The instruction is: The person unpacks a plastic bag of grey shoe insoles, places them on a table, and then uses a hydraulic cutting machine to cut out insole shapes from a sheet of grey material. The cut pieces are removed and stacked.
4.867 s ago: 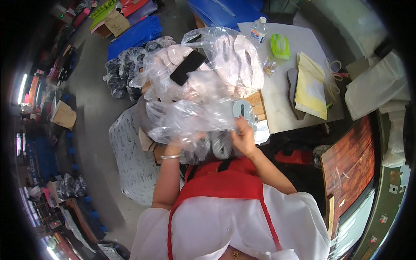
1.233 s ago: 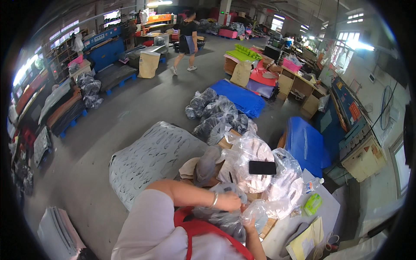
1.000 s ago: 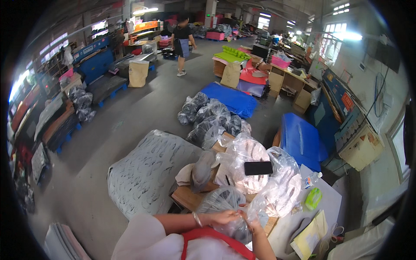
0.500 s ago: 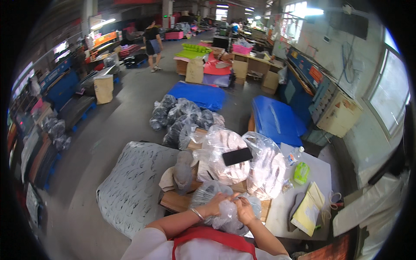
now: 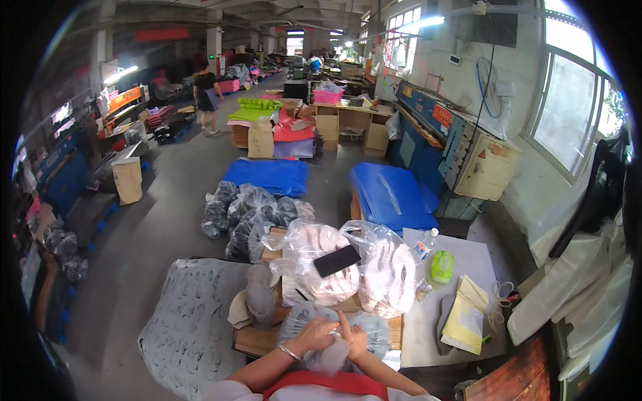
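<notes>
A clear plastic bag [image 5: 373, 327] with greyish contents lies at the near edge of the cardboard-topped work surface. My left hand [image 5: 317, 335], with a bangle on its wrist, is closed on the bag's gathered plastic. Close against it, my right hand [image 5: 355, 339] pinches the same bunched neck, its index finger raised. Part of the gathered neck is hidden by my fingers. Beyond them lie two larger clear bags of pale pink pieces, one on the left [image 5: 314, 284] and one on the right [image 5: 388, 281]. A black phone [image 5: 336, 261] rests on the left one.
On the right, a pale tabletop [image 5: 428, 341] holds a bottle [image 5: 426, 243], a green packet [image 5: 442, 266] and a yellow paper pad [image 5: 465, 314]. A wrapped grey-white bundle [image 5: 190, 321] stands left. Dark filled bags [image 5: 251, 214] and blue-covered stacks [image 5: 391, 197] lie ahead. A person [image 5: 206, 100] stands far off.
My view has tilted up and turned right, so the scene sits lower and further left. Both hands stay together at the bag's neck; my right index finger now points up.
</notes>
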The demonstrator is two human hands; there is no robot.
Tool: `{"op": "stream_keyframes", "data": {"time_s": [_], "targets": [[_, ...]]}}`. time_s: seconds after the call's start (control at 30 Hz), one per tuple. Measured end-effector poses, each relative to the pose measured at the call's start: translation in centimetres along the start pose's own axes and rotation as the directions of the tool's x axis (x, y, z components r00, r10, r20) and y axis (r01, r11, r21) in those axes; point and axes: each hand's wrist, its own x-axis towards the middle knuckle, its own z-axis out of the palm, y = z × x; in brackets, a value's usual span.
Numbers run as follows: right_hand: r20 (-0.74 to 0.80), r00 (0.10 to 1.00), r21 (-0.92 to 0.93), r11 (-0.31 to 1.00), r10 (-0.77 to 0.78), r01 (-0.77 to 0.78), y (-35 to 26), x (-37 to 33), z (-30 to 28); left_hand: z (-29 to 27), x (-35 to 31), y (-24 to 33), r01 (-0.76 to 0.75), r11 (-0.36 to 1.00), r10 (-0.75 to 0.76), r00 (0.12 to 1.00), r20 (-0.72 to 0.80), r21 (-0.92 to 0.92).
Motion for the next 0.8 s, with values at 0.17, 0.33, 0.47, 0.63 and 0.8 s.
{"op": "stream_keyframes", "data": {"time_s": [0.17,0.33,0.47,0.63,0.8], "targets": [[-0.202,0.979,0.178,0.984,0.030,0.006,-0.7,0.5,0.9,-1.5,-0.1,-1.1,0.535,0.790,-0.468,0.841,0.271,-0.299],[-0.124,0.984,0.207,0.967,-0.126,0.150,-2.0,0.0,-1.1,1.6,1.7,-2.9,0.307,0.828,-0.247,0.951,0.186,-0.469],[-0.073,0.997,0.306,0.950,-0.037,0.058,-2.4,-0.4,-1.9,1.4,1.9,-3.2,0.627,0.483,-0.464,0.776,0.428,-0.612],[-0.031,0.997,0.503,0.863,0.064,-0.040,-1.8,-3.2,-1.8,1.1,1.5,-3.9,0.504,0.857,-0.508,0.862,-0.004,-0.105],[0.120,0.993,0.262,0.964,0.005,-0.037,-0.2,-6.4,-3.4,2.6,0.8,-5.1,0.416,0.880,-0.389,0.908,-0.154,0.229]]}}
